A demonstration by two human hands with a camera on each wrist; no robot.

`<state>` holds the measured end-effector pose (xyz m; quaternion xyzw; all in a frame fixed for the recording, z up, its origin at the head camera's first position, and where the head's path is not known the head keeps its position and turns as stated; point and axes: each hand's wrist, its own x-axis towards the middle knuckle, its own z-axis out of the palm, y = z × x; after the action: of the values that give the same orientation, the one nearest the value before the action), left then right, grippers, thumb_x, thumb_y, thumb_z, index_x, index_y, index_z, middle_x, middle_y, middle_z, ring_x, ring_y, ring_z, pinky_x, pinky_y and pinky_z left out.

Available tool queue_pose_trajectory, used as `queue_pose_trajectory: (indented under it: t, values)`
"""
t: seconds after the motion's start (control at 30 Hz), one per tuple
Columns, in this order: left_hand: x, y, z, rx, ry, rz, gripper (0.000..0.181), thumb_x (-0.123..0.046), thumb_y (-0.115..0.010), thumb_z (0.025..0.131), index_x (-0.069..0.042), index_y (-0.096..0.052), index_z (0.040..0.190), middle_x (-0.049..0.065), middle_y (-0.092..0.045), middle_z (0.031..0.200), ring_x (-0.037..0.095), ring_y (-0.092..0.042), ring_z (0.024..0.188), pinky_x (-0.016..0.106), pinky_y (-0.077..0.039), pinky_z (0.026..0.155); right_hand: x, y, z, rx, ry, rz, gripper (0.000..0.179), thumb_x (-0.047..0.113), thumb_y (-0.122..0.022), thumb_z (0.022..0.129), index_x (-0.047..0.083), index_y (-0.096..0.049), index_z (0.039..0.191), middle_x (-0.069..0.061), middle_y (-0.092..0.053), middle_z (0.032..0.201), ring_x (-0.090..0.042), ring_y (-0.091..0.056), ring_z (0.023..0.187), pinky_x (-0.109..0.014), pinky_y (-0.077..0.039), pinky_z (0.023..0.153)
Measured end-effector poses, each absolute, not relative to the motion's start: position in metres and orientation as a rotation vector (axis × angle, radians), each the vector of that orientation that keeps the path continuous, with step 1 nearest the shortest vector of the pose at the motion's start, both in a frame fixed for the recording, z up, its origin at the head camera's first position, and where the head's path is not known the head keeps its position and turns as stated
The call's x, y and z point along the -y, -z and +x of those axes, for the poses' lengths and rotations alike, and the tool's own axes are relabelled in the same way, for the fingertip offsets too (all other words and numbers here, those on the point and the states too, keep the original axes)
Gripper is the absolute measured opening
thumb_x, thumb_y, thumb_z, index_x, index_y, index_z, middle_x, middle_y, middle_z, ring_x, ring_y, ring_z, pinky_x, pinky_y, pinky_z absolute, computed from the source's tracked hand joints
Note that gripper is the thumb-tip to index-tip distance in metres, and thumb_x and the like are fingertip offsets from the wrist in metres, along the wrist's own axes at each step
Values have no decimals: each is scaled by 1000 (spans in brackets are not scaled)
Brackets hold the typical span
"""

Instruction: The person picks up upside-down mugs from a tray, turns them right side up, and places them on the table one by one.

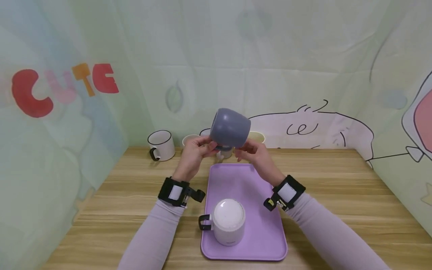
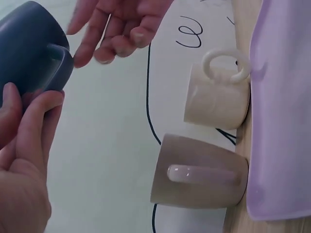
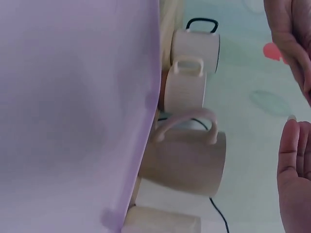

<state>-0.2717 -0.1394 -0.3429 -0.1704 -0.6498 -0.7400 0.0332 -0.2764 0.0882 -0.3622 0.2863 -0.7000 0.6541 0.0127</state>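
Observation:
My left hand (image 1: 193,154) holds a blue-grey mug (image 1: 230,127) in the air above the far end of a purple tray (image 1: 264,232). The mug lies tipped on its side with its handle downward. In the left wrist view, the thumb presses the mug's body and the fingers are at its handle. Close to the mug's right end is my right hand (image 1: 258,155), its fingers loosely extended and not wrapped around anything. A white mug (image 1: 229,223) with a black handle stands upside down on the near part of the tray, its handle pointing left.
Along the back of the wooden table (image 1: 324,187) stands a row of mugs: a white one with a black rim (image 1: 163,146), a taupe one (image 2: 194,170), a cream one (image 2: 218,97) and others partly hidden. A printed cloth backdrop (image 1: 287,48) hangs directly behind them.

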Motion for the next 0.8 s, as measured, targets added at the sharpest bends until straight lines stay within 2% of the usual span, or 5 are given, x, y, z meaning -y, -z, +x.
queue_pose_trajectory:
  t: [0.17,0.4,0.57,0.7,0.8]
  values:
    - [135,345,-270,1937,2311,-532,33,-11,-65,90,4,-63,118,13,-67,105,22,-69,93,31,-57,82,-77,361,-272,2159,-2026,928,29,12,-66,91,5,-61,119,-18,-65,99,-30,-62,86,-51,-55,79]
    - [133,348,-271,1935,2405,-571,32,-10,-63,91,4,-61,120,11,-65,111,22,-66,97,34,-56,88,-72,365,-274,2068,-2003,916,27,7,-62,93,2,-61,119,-14,-66,97,-32,-61,84,-37,-57,78]
    - [132,350,-272,2049,2333,-596,30,-10,-66,90,1,-65,117,21,-65,116,25,-67,99,41,-54,90,-74,364,-274,2034,-1993,851,26,6,-62,93,-1,-62,118,-16,-66,102,-31,-62,91,-37,-56,83]
    - [131,351,-271,2177,2164,-533,25,-10,-69,88,2,-69,109,23,-68,110,23,-68,93,40,-55,88,-75,362,-274,2030,-2006,793,23,8,-62,93,-6,-62,112,-23,-65,101,-27,-64,89,-30,-56,80]
    - [131,354,-271,2228,2136,-461,24,-9,-71,87,3,-69,107,20,-70,104,30,-68,93,41,-55,88,-73,359,-274,2035,-2024,745,22,9,-62,93,-8,-62,109,-23,-66,98,-23,-64,86,-23,-54,75]
